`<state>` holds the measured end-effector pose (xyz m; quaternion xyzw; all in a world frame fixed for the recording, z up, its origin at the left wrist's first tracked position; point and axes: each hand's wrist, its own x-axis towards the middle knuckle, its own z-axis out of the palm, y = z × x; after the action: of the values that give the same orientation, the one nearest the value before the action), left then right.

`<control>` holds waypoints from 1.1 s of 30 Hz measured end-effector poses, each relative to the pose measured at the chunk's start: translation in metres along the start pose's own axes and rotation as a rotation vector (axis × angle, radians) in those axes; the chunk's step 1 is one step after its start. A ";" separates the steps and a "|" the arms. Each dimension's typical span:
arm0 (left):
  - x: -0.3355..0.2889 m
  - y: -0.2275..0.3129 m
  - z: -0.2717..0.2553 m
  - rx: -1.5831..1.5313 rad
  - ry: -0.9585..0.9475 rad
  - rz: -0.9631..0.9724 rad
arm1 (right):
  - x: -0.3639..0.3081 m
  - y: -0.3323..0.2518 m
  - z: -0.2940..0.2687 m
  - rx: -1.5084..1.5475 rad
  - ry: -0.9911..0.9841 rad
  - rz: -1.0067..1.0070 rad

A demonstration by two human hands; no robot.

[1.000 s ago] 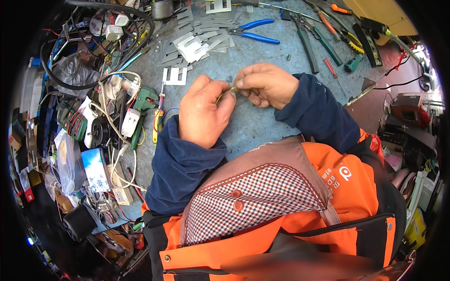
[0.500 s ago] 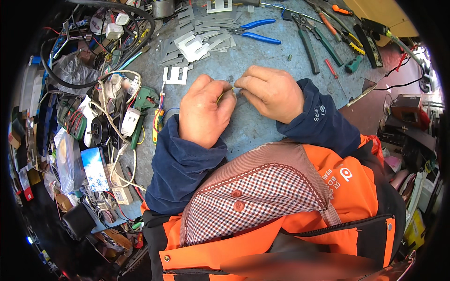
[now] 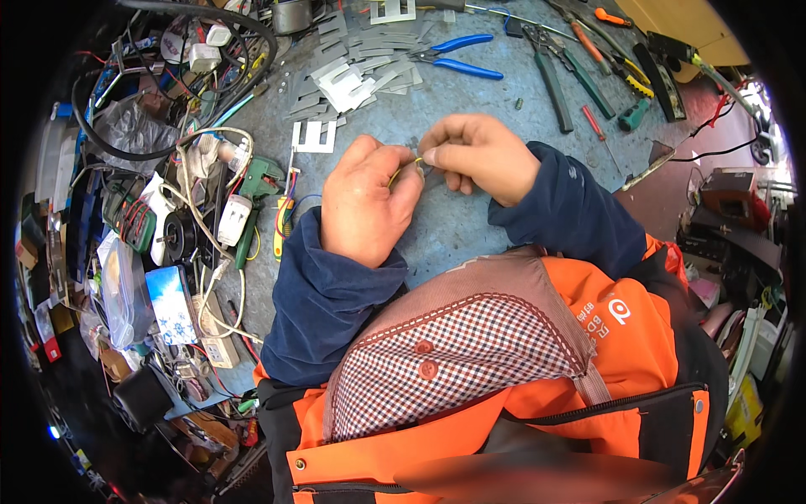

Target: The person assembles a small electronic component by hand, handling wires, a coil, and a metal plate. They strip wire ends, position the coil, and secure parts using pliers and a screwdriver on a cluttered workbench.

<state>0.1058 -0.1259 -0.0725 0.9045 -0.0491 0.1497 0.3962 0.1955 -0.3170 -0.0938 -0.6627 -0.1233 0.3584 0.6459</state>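
Observation:
My left hand (image 3: 365, 202) is closed around a thin yellow wire (image 3: 417, 160), and a short end of it sticks out past the thumb and forefinger. Thumb and forefinger of my right hand (image 3: 487, 160) pinch at that same end; the tip itself is hidden between them. Both hands are raised over the blue-grey workbench (image 3: 453, 239), almost touching each other. Just beyond my left hand lies an E-shaped metal lamination (image 3: 315, 141). A heap of similar grey laminations (image 3: 344, 84) spreads behind it.
Blue-handled pliers (image 3: 466, 57) rest beside the heap. Dark green-handled pliers (image 3: 554, 92), a red screwdriver (image 3: 594, 123) and other tools lie at the back right. Tangled cables, a green wire stripper (image 3: 262, 178) and a lit phone (image 3: 170, 304) crowd the left.
My right hand has turned, with its thumb now on top and its lower fingers curled under. More of the yellow wire's end shows. The left hand has hardly moved.

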 end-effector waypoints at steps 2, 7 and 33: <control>0.000 -0.001 0.001 0.006 0.008 0.017 | -0.006 0.012 0.000 -0.172 0.093 -0.271; 0.000 -0.001 0.001 0.002 0.009 0.017 | -0.015 0.007 -0.002 -0.774 0.212 -0.780; 0.000 0.000 0.001 0.007 0.007 0.001 | 0.007 -0.002 -0.016 0.106 -0.166 0.076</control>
<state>0.1061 -0.1270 -0.0732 0.9054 -0.0475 0.1531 0.3932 0.2110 -0.3248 -0.0956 -0.5997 -0.1323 0.4423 0.6536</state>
